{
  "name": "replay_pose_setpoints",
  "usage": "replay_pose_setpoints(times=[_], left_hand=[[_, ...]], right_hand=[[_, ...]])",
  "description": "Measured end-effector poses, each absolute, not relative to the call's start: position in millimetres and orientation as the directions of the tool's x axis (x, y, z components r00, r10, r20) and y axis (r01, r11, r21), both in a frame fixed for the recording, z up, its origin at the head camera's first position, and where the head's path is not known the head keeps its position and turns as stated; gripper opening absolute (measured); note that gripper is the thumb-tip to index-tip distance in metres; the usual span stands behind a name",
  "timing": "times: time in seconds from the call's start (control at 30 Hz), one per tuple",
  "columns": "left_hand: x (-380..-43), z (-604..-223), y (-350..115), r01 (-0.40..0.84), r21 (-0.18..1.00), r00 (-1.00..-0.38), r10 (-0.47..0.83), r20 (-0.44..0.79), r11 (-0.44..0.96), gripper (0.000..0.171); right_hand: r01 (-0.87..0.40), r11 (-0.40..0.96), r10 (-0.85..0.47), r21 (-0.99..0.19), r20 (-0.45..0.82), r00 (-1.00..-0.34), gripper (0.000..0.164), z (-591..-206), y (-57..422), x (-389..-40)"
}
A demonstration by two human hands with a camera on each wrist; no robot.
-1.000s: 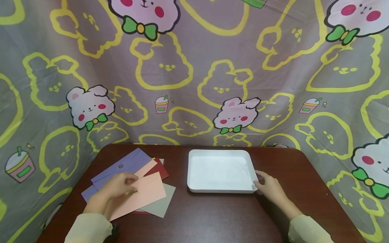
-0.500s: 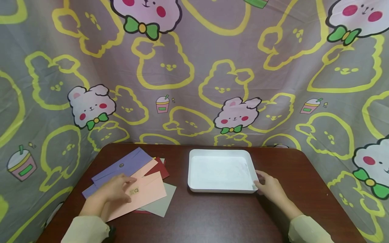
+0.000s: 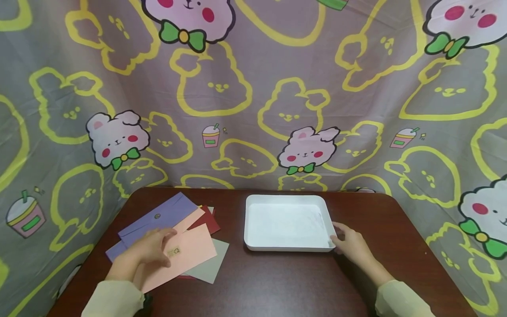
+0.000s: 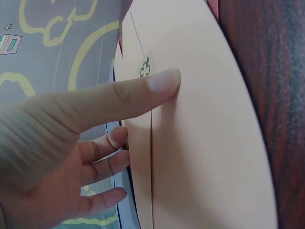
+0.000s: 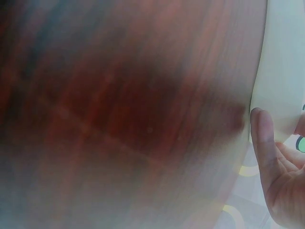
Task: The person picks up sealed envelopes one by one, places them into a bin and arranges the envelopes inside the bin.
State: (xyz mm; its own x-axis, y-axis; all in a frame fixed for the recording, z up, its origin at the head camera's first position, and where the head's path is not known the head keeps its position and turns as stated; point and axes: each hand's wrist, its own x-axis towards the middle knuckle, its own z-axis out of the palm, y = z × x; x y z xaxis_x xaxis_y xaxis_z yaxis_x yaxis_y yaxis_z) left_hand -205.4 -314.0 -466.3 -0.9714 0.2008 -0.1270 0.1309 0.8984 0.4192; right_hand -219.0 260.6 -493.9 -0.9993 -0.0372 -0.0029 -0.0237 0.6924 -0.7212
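Note:
My left hand [image 3: 147,250] is over a peach envelope [image 3: 195,247] with a gold emblem, at the left of the table. In the left wrist view the thumb [image 4: 138,95] lies across the envelope's face, while the other fingers [image 4: 107,163] are spread by its far edge; whether they touch it I cannot tell. Under and behind it are a purple envelope [image 3: 158,216], a grey-green one [image 3: 214,262] and a red one [image 3: 207,221]. My right hand [image 3: 352,246] holds the right side of a shallow white tray [image 3: 289,248] between thumb and fingers; nothing lies in the tray.
The dark brown wooden table [image 3: 277,286] bears everything. A patterned cloth curtain [image 3: 253,110] rises right behind its back edge and along both sides.
My left hand's fingers have spread and drawn slightly back leftward, uncovering the peach envelope's gold emblem. The envelopes, tray and right hand stay where they were.

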Motion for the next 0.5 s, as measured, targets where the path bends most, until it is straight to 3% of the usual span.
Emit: replay_pose_setpoints(times=[0.5], left_hand=[[-202.6,-471.4,-318.0,0.12,0.49,-0.97,0.208,-0.127,0.863,0.081]], right_hand=[[-0.021,0.693,-0.039,-0.721,-0.008,-0.999,0.051,-495.7,261.8,-220.1]])
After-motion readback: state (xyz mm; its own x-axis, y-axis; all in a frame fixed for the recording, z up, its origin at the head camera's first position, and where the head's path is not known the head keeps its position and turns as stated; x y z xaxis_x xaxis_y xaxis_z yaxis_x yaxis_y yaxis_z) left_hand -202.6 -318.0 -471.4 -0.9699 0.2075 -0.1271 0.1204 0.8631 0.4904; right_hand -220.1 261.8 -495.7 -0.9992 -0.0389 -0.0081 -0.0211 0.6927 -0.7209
